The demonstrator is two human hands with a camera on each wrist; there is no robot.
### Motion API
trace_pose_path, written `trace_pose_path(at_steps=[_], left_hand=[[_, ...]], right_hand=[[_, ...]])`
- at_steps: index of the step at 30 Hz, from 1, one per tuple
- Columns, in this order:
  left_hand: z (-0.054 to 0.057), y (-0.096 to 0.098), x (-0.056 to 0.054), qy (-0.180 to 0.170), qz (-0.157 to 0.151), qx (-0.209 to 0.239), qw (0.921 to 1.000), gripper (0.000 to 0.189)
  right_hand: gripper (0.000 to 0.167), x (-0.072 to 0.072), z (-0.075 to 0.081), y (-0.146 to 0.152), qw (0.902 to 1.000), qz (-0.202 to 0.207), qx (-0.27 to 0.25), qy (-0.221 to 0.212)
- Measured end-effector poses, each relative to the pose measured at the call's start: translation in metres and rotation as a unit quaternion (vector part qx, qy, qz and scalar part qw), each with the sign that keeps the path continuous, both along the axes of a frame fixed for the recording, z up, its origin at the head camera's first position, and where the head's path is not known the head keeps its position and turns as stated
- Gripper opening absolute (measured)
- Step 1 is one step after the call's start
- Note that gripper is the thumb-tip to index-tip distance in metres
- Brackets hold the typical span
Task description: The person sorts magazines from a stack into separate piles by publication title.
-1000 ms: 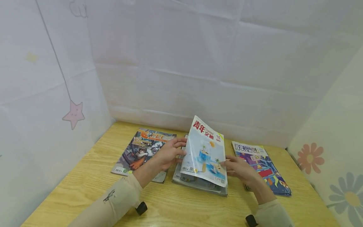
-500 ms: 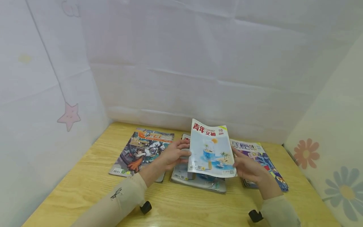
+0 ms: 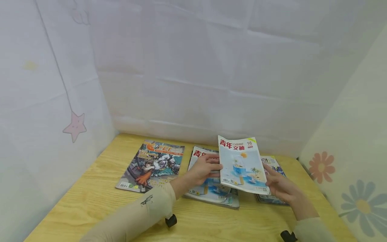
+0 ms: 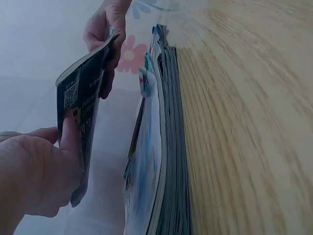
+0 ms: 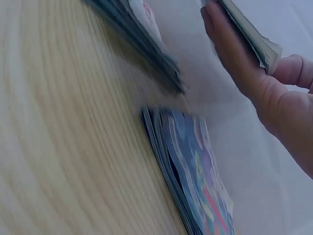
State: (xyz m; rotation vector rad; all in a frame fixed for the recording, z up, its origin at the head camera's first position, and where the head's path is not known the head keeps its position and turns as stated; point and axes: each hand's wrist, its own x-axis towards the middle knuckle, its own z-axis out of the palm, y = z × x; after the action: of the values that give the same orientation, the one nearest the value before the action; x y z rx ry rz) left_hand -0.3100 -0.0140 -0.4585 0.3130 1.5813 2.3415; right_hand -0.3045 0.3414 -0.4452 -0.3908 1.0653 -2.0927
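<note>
Both hands hold a magazine [image 3: 242, 164] with a pale cover, red title and blue sea picture. It is raised above the table, between the middle and right stacks. My left hand [image 3: 204, 169] grips its left edge; in the left wrist view, a digit lies against its dark back cover [image 4: 80, 98]. My right hand [image 3: 284, 186] pinches the right edge, with fingers beneath it in the right wrist view. Under my left hand lies the middle magazine stack [image 3: 211, 193], its top cover similar. The right magazine stack [image 3: 273, 163], with a purple and blue cover, is partly hidden.
A larger comic-style magazine [image 3: 154, 168] lies on the left of the wooden table [image 3: 208, 225]. A white cloth backdrop [image 3: 187, 111] closes off the back, with printed side cloths at left and right.
Both hands have carried the magazine rightward, from above the middle stack to partly over the right stack. More of the middle stack's top cover shows. The other magazines stay put.
</note>
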Motion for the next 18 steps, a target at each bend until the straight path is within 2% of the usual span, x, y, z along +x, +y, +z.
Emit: trace_pose_path(at_steps=[4, 6, 10, 14, 18], left_hand=[[-0.001, 0.027, 0.0, -0.008, 0.005, 0.007, 0.9999, 0.054], [-0.003, 0.041, -0.001, -0.017, 0.008, 0.007, 0.9998, 0.053], [-0.008, 0.068, -0.005, -0.038, 0.015, -0.001, 0.9992, 0.053], [-0.013, 0.094, -0.01, -0.051, 0.023, -0.009, 0.9984, 0.051], [-0.015, 0.121, -0.012, -0.067, 0.046, -0.007, 0.9967, 0.047]], right_hand=[[0.085, -0.003, -0.005, 0.03, 0.9988, 0.033, -0.028, 0.024], [0.085, -0.006, -0.008, 0.044, 0.9974, 0.048, -0.032, 0.042], [0.089, -0.011, -0.006, 0.07, 0.996, 0.066, -0.035, 0.05], [0.092, -0.016, -0.002, 0.095, 0.996, 0.072, -0.013, 0.051], [0.09, -0.02, 0.004, 0.117, 0.9963, 0.059, 0.029, 0.055]])
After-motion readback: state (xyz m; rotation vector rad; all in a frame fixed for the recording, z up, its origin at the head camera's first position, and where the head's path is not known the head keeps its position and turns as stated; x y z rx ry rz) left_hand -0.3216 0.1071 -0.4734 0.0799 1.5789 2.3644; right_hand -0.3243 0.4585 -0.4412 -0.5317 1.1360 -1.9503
